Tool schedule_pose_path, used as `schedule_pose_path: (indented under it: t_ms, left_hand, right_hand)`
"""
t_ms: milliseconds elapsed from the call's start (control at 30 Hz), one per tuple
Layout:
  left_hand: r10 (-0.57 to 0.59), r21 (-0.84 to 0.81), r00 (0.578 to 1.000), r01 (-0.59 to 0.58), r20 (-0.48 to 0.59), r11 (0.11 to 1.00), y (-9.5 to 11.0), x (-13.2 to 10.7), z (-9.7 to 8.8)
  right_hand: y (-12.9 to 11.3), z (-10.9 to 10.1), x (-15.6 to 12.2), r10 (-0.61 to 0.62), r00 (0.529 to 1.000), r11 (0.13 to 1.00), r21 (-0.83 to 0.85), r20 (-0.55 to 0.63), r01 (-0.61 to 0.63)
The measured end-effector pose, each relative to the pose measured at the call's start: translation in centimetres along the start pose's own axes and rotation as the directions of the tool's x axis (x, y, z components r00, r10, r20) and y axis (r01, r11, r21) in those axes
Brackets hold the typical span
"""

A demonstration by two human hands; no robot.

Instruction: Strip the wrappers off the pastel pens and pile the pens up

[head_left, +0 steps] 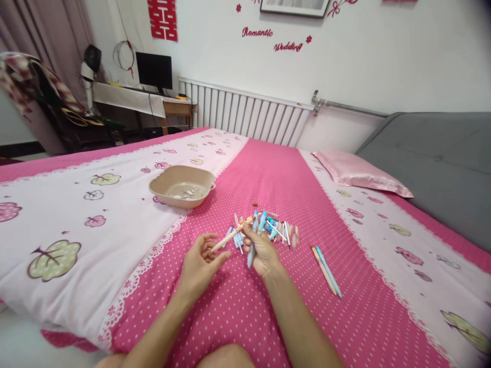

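one checked cloth (15,76) hangs over a dark chair (71,122) at the far left, then comes a desk (178,108) with a black monitor (154,70) on it. nearer, on the pink and white bedspread (268,168), stands a tan basin (169,200) with a few pale bits on its floor (too small to make out). to its right the left hand (197,266) is loosely curled, a gap between thumb and fingers; the lower end of a peach pen (228,238) reaches into it, and i cannot tell whether it grips. the pen slants up to the right hand (263,250), whose thumb and fingers pinch its upper part. a lavender piece (251,255) pokes out below that same hand. just beyond lies a loose pile of pen parts (273,233), blue, white and pinkish. further right, well apart from the pile, a second peach pen (324,271) and a blue pen (328,271) lie side by side, then a pink pillow (360,171) beside a grey headboard (441,163).
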State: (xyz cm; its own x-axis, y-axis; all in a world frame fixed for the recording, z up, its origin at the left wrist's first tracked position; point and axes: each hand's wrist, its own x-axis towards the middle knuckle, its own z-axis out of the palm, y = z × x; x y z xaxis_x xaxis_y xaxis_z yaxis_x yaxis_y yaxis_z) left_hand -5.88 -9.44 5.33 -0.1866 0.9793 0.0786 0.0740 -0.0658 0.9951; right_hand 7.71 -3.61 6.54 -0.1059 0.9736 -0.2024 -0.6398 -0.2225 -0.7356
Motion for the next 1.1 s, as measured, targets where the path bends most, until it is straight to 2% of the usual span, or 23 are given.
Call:
schedule_pose_path:
  t_ms: [133, 233, 367, 433, 500, 600, 733, 833, 900, 967, 1033, 1100]
  left_hand:
    - [0.054, 0.124, 0.998, -0.049, -0.040, 0.991, -0.17, 0.05, -0.20]
    - [-0.008, 0.125, 1.000, 0.008, 0.001, 0.992, -0.32, 0.08, -0.29]
    - [-0.128, 0.028, 0.991, 0.127, 0.042, 0.992, -0.44, 0.06, -0.20]
    - [-0.152, 0.012, 0.988, 0.151, 0.040, 0.988, -0.37, 0.02, -0.17]
    - [-0.118, 0.030, 0.993, 0.118, 0.012, 0.993, -0.20, -0.03, -0.15]
    - [0.006, 0.081, 0.999, -0.003, -0.036, 0.997, 0.06, -0.12, -0.12]
    - [0.173, 0.270, 0.982, -0.148, -0.071, 0.951, 0.32, -0.35, -0.12]
    - [0.199, 0.358, 0.978, -0.166, -0.058, 0.919, 0.34, -0.44, -0.20]
    - [0.133, 0.307, 0.991, -0.118, -0.030, 0.944, 0.22, -0.37, -0.22]
    - [-0.008, 0.167, 1.000, 0.006, 0.013, 0.986, 0.02, -0.23, -0.19]
    - [-0.155, 0.003, 0.986, 0.155, 0.062, 0.988, -0.14, -0.08, -0.15]
    - [-0.242, -0.086, 0.966, 0.250, 0.094, 0.964, -0.21, 0.04, -0.13]
  right_hand:
    - [-0.18, 0.10, -0.18, 0.002, 1.000, 1.000, 0.000, 0.004, -0.002]
    - [-0.26, 0.07, -0.26, 0.006, 1.000, 1.000, -0.007, 0.011, -0.006]
    - [0.00, -0.20, -0.12, 0.016, 0.999, 1.000, -0.014, 0.033, -0.016]
    - [0.19, -0.33, -0.01, 0.026, 0.999, 1.000, -0.017, 0.037, -0.025]
    - [0.29, -0.39, 0.07, 0.033, 0.999, 0.999, -0.013, 0.033, -0.033]
    - [0.24, -0.31, 0.09, 0.032, 0.999, 0.999, 0.002, 0.007, -0.032]
    - [0.01, -0.12, 0.02, 0.029, 1.000, 1.000, 0.006, -0.007, -0.029]
    - [-0.17, -0.11, -0.04, 0.030, 1.000, 0.999, 0.010, -0.005, -0.030]
    - [-0.20, -0.19, -0.05, 0.034, 0.999, 0.999, 0.007, 0.003, -0.034]
    - [-0.11, -0.32, -0.01, 0.036, 0.999, 0.999, -0.004, 0.026, -0.036]
    - [0.08, -0.48, 0.07, 0.035, 0.998, 0.999, -0.013, 0.046, -0.035]
    - [0.25, -0.57, 0.15, 0.034, 0.998, 0.999, -0.017, 0.059, -0.033]
